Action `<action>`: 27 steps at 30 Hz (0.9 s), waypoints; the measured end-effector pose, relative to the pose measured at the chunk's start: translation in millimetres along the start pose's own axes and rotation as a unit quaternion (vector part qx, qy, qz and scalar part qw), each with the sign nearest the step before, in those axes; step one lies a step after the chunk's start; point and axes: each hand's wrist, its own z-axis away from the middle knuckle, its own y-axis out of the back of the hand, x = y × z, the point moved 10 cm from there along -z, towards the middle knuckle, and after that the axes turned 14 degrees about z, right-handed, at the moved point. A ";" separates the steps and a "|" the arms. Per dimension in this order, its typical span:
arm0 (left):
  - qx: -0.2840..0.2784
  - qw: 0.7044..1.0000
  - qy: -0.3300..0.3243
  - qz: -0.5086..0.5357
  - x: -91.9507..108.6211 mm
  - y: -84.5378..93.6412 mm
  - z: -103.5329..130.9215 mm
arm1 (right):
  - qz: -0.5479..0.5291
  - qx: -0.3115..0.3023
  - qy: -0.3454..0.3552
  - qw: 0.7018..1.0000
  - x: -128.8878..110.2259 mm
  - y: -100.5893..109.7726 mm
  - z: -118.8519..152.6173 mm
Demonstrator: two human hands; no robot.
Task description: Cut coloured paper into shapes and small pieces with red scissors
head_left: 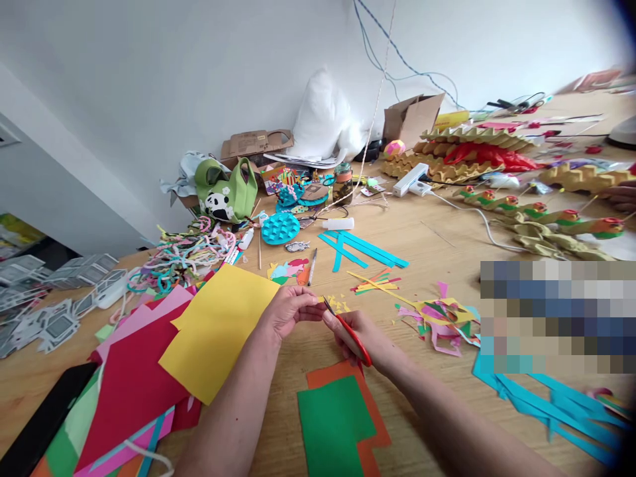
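My right hand [358,331] grips a pair of scissors [358,344] with red handles, the blades pointing up and to the left. At the blade tips, my left hand [297,308] pinches a small piece of yellow paper [321,300], mostly hidden by the fingers. Tiny yellow paper clippings [339,305] lie on the table just beyond the scissors. A yellow sheet [226,324] rests left of my left forearm, over a red sheet [144,358]. In front of me, a green sheet [332,424] lies over an orange sheet [373,414].
Beyond my hands lie paper fish cutouts [288,270], a pen [313,267], blue strips [368,248] and a round blue tray [281,228]. Paper scraps [442,315] spread to the right. A green panda bag [226,192] stands at back left. Another person's hand [623,195] shows at far right.
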 end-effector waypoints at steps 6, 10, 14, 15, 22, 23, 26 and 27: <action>-0.011 1.000 0.007 -0.017 -0.6 -3.6 1.6 | 0.012 -0.005 0.037 0.999 -3.1 -2.4 -2.1; -0.015 1.000 0.009 -0.019 -0.6 -4.7 1.8 | 0.007 -0.008 0.044 0.999 -3.3 -3.9 -2.5; -0.015 1.000 0.009 -0.020 -0.2 -4.0 2.1 | 0.002 -0.015 0.035 0.999 -5.5 -4.2 -0.2; -0.016 1.000 0.010 -0.020 -0.2 -3.9 2.1 | 0.002 -0.015 0.036 0.999 -6.4 -3.9 0.3; -0.021 0.999 0.018 -0.026 -1.6 -2.2 1.2 | 0.007 -0.018 0.036 0.999 -4.7 -3.3 -0.3; -0.021 0.999 0.020 -0.027 -1.6 -2.1 1.0 | 0.009 -0.019 0.035 0.999 -4.3 -3.2 -0.3; -0.024 0.999 0.023 -0.030 -1.3 -3.0 1.0 | 0.015 -0.016 0.028 0.999 -4.6 -2.2 0.5; -0.026 0.999 0.024 -0.031 -1.1 -3.5 1.2 | 0.016 -0.013 0.026 0.999 -4.6 -1.6 0.7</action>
